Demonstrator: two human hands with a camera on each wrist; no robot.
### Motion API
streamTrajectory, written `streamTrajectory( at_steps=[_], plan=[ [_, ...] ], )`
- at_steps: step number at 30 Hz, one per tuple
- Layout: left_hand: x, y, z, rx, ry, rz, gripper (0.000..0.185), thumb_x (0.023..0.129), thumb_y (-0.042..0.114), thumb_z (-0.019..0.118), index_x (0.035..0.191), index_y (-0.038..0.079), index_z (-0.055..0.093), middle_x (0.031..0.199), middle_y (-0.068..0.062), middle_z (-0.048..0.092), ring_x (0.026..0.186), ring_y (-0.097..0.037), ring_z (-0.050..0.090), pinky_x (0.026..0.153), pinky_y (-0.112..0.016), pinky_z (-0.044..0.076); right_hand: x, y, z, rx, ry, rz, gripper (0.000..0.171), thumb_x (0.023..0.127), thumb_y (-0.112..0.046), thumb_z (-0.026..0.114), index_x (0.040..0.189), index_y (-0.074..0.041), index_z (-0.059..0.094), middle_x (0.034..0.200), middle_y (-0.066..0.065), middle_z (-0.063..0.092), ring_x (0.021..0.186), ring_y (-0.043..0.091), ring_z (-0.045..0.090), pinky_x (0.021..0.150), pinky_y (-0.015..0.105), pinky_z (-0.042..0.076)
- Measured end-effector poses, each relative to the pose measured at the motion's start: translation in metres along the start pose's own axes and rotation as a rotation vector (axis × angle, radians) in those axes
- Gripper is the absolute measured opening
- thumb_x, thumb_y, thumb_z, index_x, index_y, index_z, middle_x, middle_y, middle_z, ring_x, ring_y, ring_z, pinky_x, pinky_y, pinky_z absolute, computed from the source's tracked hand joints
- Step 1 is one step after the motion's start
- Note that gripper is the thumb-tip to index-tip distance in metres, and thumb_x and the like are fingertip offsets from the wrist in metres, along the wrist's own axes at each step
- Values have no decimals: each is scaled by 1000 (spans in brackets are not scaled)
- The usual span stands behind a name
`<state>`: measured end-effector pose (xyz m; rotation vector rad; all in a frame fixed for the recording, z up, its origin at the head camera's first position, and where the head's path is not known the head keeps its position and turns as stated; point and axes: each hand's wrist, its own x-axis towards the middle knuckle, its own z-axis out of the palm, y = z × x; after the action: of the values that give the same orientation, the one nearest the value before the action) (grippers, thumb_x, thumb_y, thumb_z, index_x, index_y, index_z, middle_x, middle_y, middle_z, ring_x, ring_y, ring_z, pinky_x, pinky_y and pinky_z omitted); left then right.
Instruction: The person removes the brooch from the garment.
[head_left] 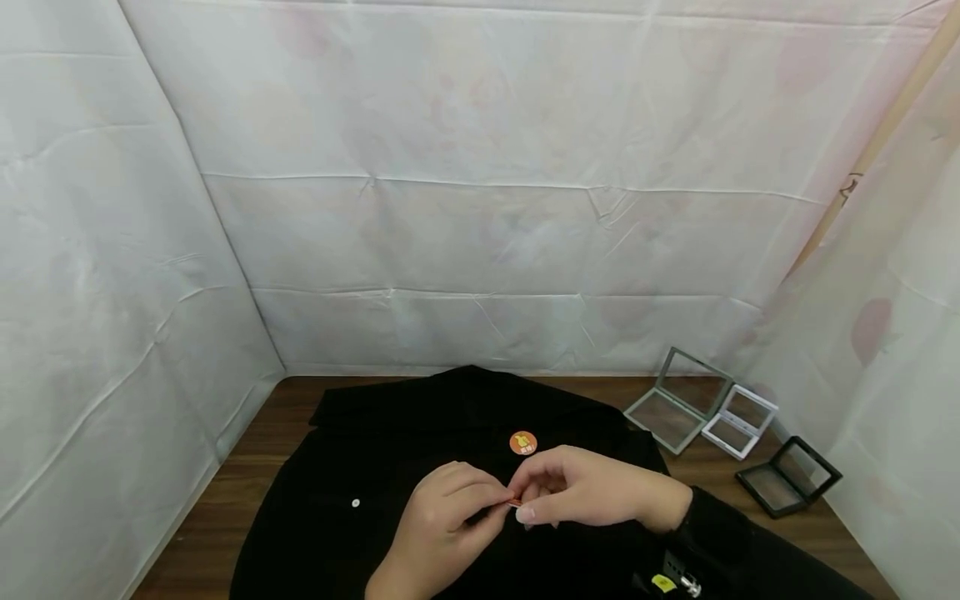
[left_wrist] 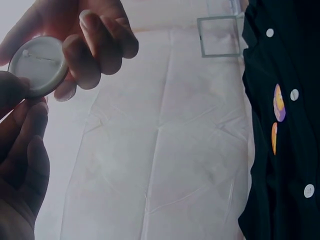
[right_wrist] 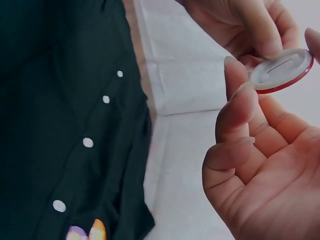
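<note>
Desk point(head_left: 247, 467): brown wood, walled on 3 sides by white sheeting; everything sits on it.
Black shirt point(head_left: 390, 467): spread flat over the middle of the desk, collar toward the far edge, its row of white buttons point(right_wrist: 88, 142) showing in both wrist views. 1 orange badge point(head_left: 522, 442) is already on it, just below the collar.
Display cases point(head_left: 678, 400): 3 hinged frames standing open near the far right corner of the desk, well apart from the hands.
Left hand point(head_left: 442, 521): above the shirt's middle, fingers curled, pinching one side of the loose badge.
Right hand point(head_left: 581, 487): meets the left from the right, thumb and fingertips pinching the other side of the same badge.
Pin badge point(right_wrist: 281, 71): round, red-rimmed, held between the 2 hands just above the shirt front, nearer the desk's near edge than the orange badge.
Facing: the pale back with its pin bar shows to both wrist cameras; in the head view only the red edge shows, so I judge the disc is held roughly edge-on to the person.
Long axis: a disc has none of its own; the pin bar gives the line, running slantwise across the back.
Doing it well: my guess is the pin is being opened. Better to steady the rim with 1 hand, lift the free end with 1 fingertip, and keep the point turned away from the fingers.
</note>
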<state>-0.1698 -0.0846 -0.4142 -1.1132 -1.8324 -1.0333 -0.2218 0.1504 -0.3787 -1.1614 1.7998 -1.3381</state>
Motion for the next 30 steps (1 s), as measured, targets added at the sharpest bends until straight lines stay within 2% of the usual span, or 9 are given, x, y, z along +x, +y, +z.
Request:
streamTrajectory(
  at_steps=[4,7,11,15,18,21,25,27,30],
  plan=[
    [-3,-1,0,15,-59,-56,18,86,1,79,96,17,78,94,10,73,83,0,64,77,-12,49,0,4,5,39,3,37,27,104,-20,62,119,2,65,93,-3,69,79,8,62,66,25,56],
    [-6,0,-1,26,-133,-132,21,88,4,79,102,18,77,97,13,72,86,0,64,80,-13,50,-1,6,7,-6,30,56,23,104,-21,63,117,-2,66,91,-3,68,77,7,61,65,24,56],
    [-11,-1,-5,45,-197,-222,21,92,9,77,109,20,74,101,15,70,88,-1,64,81,-18,52,-6,7,4,-211,114,103,19,102,-31,67,112,-15,68,86,-6,67,72,4,60,63,23,53],
    [-17,-6,-8,87,-263,-292,22,93,13,77,111,23,72,105,18,68,93,1,63,82,-25,56,-16,10,-4,-467,230,175,28,97,-46,71,110,-21,66,83,-12,64,67,3,58,59,24,52],
    [-24,-11,-10,140,-404,-353,22,95,19,75,116,25,71,110,18,67,100,1,64,85,-29,57,-24,15,-13,-589,301,228,35,95,-52,71,110,-21,65,81,-14,62,64,3,56,57,25,49],
    [-32,-15,-8,181,-629,-431,26,99,31,71,124,24,69,118,17,65,108,-1,62,90,-33,57,-31,24,-24,-660,333,273,38,94,-56,70,108,-21,64,79,-14,60,62,3,53,55,25,46],
    [-48,-21,-1,217,-880,-443,39,98,40,71,131,20,67,129,11,63,116,-6,60,97,-37,54,-39,39,-39,-700,338,341,39,94,-55,70,110,-20,64,77,-13,59,61,4,52,55,26,43],
    [-55,-24,1,236,-940,-415,44,96,42,72,133,19,66,133,8,63,120,-10,60,98,-39,54,-43,47,-47,-712,340,384,39,95,-52,71,114,-18,66,79,-12,59,62,6,52,56,28,43],
    [-66,-30,0,268,-978,-378,49,95,45,73,136,19,65,138,2,61,123,-14,60,100,-41,53,-50,58,-59,-739,366,454,41,95,-49,72,120,-17,67,84,-11,60,67,8,53,61,31,44]
  ],
)
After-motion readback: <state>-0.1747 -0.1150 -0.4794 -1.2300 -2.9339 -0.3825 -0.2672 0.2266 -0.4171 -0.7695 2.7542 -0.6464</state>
